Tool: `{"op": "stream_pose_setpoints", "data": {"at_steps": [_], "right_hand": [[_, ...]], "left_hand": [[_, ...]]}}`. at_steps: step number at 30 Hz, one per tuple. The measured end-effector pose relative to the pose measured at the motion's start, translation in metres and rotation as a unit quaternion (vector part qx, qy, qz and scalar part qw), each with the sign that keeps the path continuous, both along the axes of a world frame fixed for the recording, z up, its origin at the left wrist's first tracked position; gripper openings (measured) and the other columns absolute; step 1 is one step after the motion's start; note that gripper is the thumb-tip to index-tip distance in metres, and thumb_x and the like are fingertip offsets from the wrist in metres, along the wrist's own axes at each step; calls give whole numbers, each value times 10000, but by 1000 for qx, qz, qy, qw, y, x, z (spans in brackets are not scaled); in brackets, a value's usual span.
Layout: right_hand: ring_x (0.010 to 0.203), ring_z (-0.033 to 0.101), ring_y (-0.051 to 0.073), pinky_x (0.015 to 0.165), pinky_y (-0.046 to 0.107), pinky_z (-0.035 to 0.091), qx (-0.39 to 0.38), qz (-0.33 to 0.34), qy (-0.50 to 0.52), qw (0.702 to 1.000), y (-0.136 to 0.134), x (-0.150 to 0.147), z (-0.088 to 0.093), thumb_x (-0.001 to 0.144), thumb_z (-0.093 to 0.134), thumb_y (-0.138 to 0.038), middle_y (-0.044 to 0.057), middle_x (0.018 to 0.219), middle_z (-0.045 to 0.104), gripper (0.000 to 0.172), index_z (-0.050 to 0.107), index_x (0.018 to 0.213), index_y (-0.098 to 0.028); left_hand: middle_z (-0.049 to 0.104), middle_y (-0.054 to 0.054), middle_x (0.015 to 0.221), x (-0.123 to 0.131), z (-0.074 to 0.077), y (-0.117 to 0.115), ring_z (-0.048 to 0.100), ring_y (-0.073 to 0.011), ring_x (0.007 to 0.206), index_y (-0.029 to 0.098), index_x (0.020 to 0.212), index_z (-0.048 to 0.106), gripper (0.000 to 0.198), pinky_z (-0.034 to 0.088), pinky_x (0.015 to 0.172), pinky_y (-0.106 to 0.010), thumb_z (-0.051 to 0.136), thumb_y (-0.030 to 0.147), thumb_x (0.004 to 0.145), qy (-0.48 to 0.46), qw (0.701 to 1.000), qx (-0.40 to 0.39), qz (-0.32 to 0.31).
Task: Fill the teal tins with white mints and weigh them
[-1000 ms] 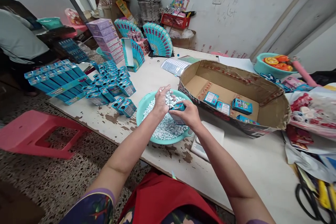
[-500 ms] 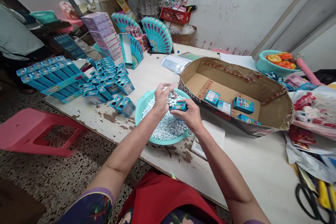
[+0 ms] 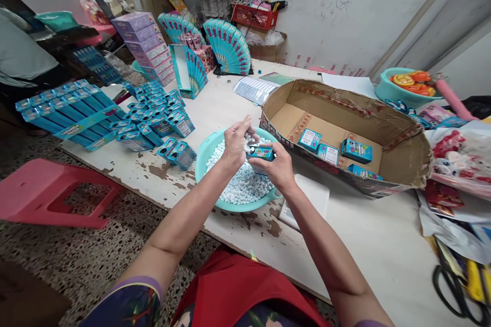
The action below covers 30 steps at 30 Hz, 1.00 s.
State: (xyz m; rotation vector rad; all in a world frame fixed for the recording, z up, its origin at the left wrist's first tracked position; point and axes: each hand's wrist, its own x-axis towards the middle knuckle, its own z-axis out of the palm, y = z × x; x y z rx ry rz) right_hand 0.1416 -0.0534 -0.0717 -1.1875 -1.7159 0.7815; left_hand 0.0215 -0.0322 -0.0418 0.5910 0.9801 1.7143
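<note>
Small glossy box (image 3: 261, 153) gripped by right hand (image 3: 279, 169); left hand (image 3: 233, 144) pinches round white pellets (image 3: 241, 188).

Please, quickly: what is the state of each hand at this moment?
Left hand: closed on a few white candies, above the teal bowl.
Right hand: closed around the small blue box.

Glossy printed card box (image 3: 261, 154), matt chalky pellets (image 3: 240, 186), smooth plastic basin (image 3: 203, 161), chipped painted wood table (image 3: 368, 245).
</note>
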Motion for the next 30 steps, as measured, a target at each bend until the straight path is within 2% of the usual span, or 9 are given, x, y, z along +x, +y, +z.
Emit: {"op": "stream_pose_setpoints", "data": {"at_steps": [5, 10, 13, 16, 19, 22, 26, 28, 30], "right_hand": [[867, 582, 184, 797, 298, 443, -3, -1, 11, 1000, -1, 0, -1, 618, 774, -426, 14, 908, 626, 385, 661, 907, -198], [864, 590, 180, 799, 298, 450, -5, -4, 24, 1000, -1, 0, -2, 629, 771, -404, 13, 915, 641, 385, 680, 943, -199], [877, 596, 183, 827, 310, 452, -16, -1, 28, 999, -1, 1, -4, 621, 779, -394, 15, 928, 652, 390, 691, 948, -200], [867, 608, 190, 829, 327, 468, -45, -15, 65, 997, -3, 9, -4, 580, 804, -407, 22, 934, 665, 446, 689, 956, -198], [863, 618, 197, 813, 340, 486, -62, -45, 114, 991, -3, 23, -3, 544, 823, -425, 32, 945, 672, 512, 678, 979, -198], [841, 623, 195, 793, 343, 497, -64, -61, 136, 987, 0, 35, 0, 521, 836, -414, 41, 938, 673, 524, 674, 964, -185], [860, 627, 197, 800, 349, 506, -43, -59, 125, 989, 6, 43, 5, 555, 814, -415, 37, 929, 673, 508, 667, 987, -191], [869, 630, 195, 809, 348, 507, -39, -56, 114, 991, 7, 45, 8, 565, 805, -417, 31, 933, 674, 496, 665, 986, -194], [865, 632, 189, 813, 343, 506, -45, -58, 112, 991, 6, 47, 10, 560, 808, -412, 24, 931, 676, 490, 662, 974, -194]], "left_hand": [[480, 32, 489, 0, -1, 0, 499, -90, 426, 152, 679, 576, 361, 402, 451, -212, 717, 484, 682, 34, 999, 6, -7], [561, 7, 651, 4, -2, -4, 546, -91, 528, 157, 718, 576, 294, 452, 485, -204, 728, 406, 679, 43, 998, 21, -34], [544, 6, 629, 2, 3, -4, 474, -67, 455, 153, 727, 586, 258, 345, 395, -178, 717, 372, 691, 38, 996, 25, -79], [490, 28, 545, -11, 2, 4, 360, -47, 390, 165, 728, 589, 230, 220, 366, -177, 676, 377, 729, 42, 998, 36, -31], [512, 18, 553, -26, -21, 17, 399, -77, 439, 185, 695, 595, 184, 279, 428, -187, 660, 352, 734, 130, 991, -5, 35], [596, -32, 684, -25, -61, 22, 544, -157, 672, 185, 624, 595, 122, 418, 643, -238, 690, 240, 675, 365, 928, -50, -50], [603, -96, 1040, -7, -97, 12, 515, -278, 1040, 203, 845, 632, 174, 377, 910, -358, 665, 288, 697, 625, 768, -33, -133], [599, -104, 1027, -6, -102, 6, 512, -290, 1044, 210, 913, 614, 247, 372, 905, -360, 644, 366, 724, 651, 741, -43, -156], [607, -82, 879, -14, -104, 0, 546, -281, 966, 218, 838, 605, 224, 384, 852, -329, 649, 406, 723, 626, 757, -67, -173]]}}
